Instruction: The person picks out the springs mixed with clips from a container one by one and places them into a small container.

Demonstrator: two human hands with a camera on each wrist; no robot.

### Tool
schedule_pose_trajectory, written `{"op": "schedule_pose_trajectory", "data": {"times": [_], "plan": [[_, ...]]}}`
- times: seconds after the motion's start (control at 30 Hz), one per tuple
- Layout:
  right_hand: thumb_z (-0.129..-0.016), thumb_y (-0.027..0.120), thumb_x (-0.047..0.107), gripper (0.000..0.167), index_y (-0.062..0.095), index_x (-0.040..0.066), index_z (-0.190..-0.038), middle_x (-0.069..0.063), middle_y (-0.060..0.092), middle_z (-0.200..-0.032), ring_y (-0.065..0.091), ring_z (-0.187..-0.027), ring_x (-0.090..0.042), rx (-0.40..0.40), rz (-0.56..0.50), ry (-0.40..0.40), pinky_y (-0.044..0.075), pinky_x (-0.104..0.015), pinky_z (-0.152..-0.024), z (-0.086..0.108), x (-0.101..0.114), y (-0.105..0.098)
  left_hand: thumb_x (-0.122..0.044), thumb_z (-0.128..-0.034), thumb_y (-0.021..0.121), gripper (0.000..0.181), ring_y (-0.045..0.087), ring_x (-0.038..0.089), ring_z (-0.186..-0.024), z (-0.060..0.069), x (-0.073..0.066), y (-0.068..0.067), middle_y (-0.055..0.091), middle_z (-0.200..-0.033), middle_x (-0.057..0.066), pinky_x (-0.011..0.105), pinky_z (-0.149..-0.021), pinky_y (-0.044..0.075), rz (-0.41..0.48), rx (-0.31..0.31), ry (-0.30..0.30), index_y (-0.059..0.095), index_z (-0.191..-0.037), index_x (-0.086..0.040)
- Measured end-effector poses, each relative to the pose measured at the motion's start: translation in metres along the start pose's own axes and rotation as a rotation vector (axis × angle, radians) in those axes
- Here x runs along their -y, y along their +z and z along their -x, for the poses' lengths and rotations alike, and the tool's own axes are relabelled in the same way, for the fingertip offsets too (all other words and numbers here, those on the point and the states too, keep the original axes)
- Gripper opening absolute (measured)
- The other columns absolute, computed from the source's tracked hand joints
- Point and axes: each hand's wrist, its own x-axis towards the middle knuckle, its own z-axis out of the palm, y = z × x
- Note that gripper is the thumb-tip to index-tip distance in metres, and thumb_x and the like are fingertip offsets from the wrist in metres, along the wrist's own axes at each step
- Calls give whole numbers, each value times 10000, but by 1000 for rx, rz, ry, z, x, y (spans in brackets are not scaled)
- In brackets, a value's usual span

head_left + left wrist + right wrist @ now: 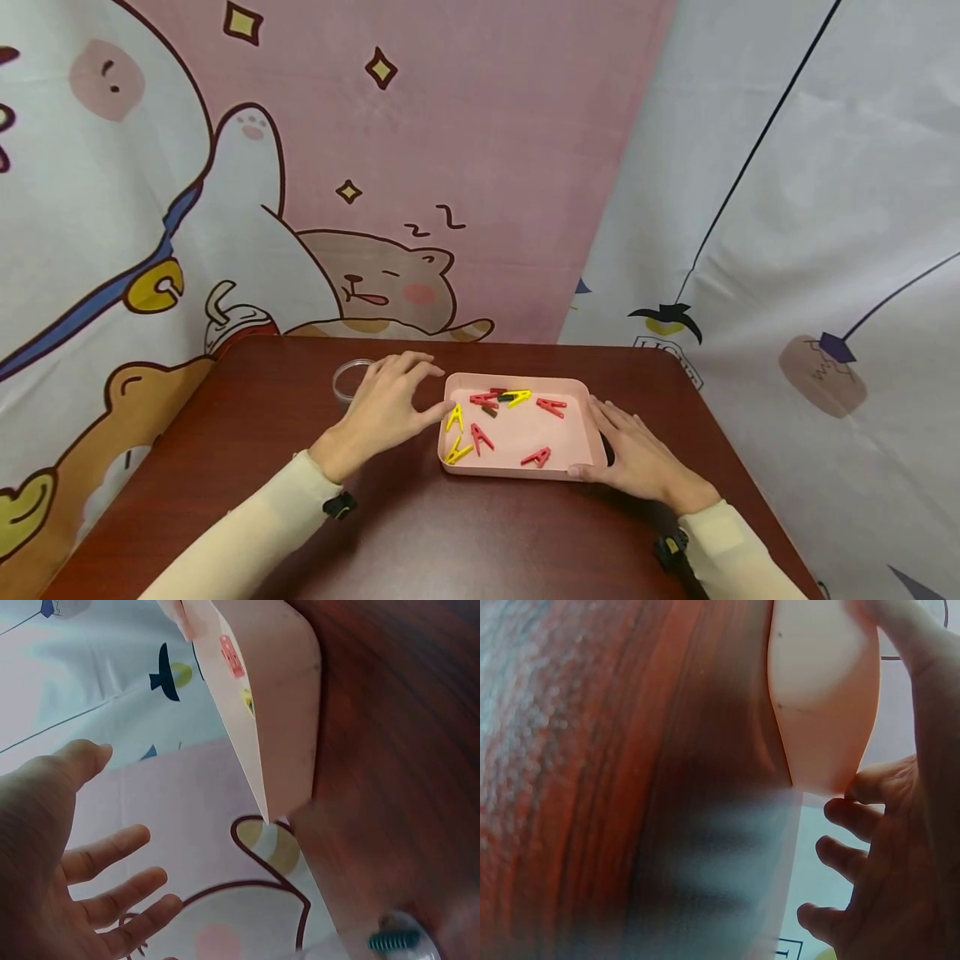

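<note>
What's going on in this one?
A person's right hand holds the right end of a pink tray on a dark table. Their left hand is open near the tray's left side, not touching it. Red clips and yellow clips lie scattered inside; a clear container sits beyond the left hand.

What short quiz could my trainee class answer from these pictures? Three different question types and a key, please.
1. From the person's viewpoint, the clear round container is where relative to the pink tray? A) left; B) right; C) inside.
2. True or false: the left hand grips the pink tray.
3. Fill in: the bright clips in the pink tray are red and ____.

Key: 1. A. 2. False; only the right hand touches it. 3. Yellow.
</note>
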Motion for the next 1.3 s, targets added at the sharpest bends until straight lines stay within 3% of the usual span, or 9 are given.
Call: {"op": "schedule_pose_trajectory", "data": {"times": [0.2, 0.43, 0.67, 0.87, 1.2, 1.3], "plan": [[-912, 766, 875, 1273, 371, 78, -1822, -182, 400, -1890, 429, -1713, -523, 4, 3, -1, 330, -861, -1324, 0, 0, 0, -606, -988, 884, 567, 703, 406, -1411, -10, -14, 12, 742, -1508, 99, 700, -1225, 512, -13, 28, -8, 815, -1359, -184], [-906, 755, 895, 1286, 368, 81, -1824, -182, 402, -1889, 423, -1714, -527, 5, 4, 0, 327, -859, -1328, -1, 0, -1, -582, -986, 892, 520, 708, 350, -1363, -19, -27, 26, 751, -1481, 61, 675, -1270, 472, -24, 87, -68, 825, -1334, -201], [-908, 756, 889, 1290, 363, 68, -1822, -197, 406, -1883, 425, -1711, -530, 8, 7, 9, 325, -857, -1330, -1, 0, 0, -577, -1006, 880, 484, 718, 358, -1316, -32, -40, 39, 792, -1351, 67, 709, -1298, 435, -70, 115, -92, 849, -1272, -174], [-911, 756, 881, 1282, 363, 71, -1823, -194, 402, -1886, 425, -1712, -532, 11, 4, 4, 325, -861, -1328, -2, 0, 1, -594, -999, 884, 481, 723, 353, -1279, -41, -49, 47, 820, -1267, 75, 686, -1261, 471, -122, 168, -129, 877, -1237, -176], [-907, 756, 890, 1302, 349, 64, -1826, -200, 400, -1885, 430, -1709, -521, 22, -3, 14, 316, -852, -1339, -2, 1, 1, -593, -1001, 891, 432, 719, 340, -1218, -55, -60, 57, 806, -1123, 56, 672, -1274, 461, -158, 318, -175, 807, -881, -187], [-906, 749, 897, 1307, 345, 62, -1827, -201, 404, -1883, 432, -1709, -517, 26, -7, 23, 310, -845, -1347, -1, 0, 0, -574, -1005, 889, 426, 705, 312, -1159, -59, -61, 62, 810, -1109, 52, 645, -1228, 478, -153, 360, -183, 787, -829, -200]]}}
